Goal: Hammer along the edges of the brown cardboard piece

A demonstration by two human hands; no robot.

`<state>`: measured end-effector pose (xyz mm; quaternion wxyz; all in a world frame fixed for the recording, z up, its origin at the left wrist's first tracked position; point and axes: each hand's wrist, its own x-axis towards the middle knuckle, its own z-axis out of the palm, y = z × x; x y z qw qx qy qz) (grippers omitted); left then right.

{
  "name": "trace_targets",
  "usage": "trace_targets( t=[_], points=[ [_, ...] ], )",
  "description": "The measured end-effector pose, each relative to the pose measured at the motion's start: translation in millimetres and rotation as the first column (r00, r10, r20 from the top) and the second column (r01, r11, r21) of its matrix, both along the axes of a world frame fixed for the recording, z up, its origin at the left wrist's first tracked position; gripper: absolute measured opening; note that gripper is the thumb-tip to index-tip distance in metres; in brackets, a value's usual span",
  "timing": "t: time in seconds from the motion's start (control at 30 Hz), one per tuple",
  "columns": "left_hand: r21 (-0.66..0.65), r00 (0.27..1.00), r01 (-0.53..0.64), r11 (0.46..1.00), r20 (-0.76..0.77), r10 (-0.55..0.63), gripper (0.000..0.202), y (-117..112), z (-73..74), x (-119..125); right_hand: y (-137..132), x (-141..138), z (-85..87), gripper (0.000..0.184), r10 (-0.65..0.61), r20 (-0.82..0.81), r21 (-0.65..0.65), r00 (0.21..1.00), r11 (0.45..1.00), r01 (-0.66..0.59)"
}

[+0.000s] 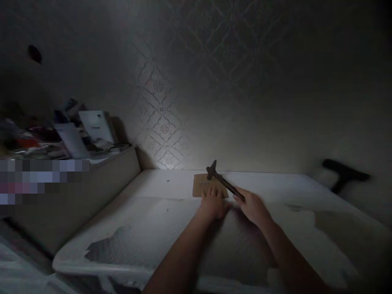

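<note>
- Dim light fills the room, and only a patch of patterned wallpaper [162, 122] behind the worn white table [147, 245] catches a glow.
- A small brown board [203, 185] lies flat near the far edge of the table, with what looks like a short row of tiny pale marks or pins on its upper face; they are too small to make out.
- The left hand [212, 204] rests palm down on the near edge of the board, fingers spread flat and relaxed, gripping nothing.
- The right hand [252, 206] is clenched around the handle end of a dark hammer [225, 181], whose head is raised above the board's right part.
- Judged from this, the main risk is the hammer head coming down on the left hand's fingers, since they lie just beside the spot under the head, and the poor light makes aiming harder.
- The board could also slip or jump on the table's flaking top if the blow lands off centre, as only the flat hand pins it.
- A second dark tool [344, 175] lies at the table's far right, well apart from the hands.
- Boxes and clutter [85, 130] are heaped on a low cabinet to the left.
- No brand, label or writing can be read anywhere; one box shows a faint mark, too blurred to tell.
</note>
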<state>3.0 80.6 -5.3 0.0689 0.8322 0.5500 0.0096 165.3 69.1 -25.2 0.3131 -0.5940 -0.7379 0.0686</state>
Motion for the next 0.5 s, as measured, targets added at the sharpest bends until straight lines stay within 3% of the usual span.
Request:
trace_targets(
  t=[0.5],
  points=[
    [0.004, 1.000, -0.006, 1.000, 0.017, 0.006, 0.074, 0.5, -0.8, -0.1, 2.0, -0.6, 0.3, 0.038, -0.006, -0.069, -0.027, 0.998, 1.000, 0.004]
  ],
)
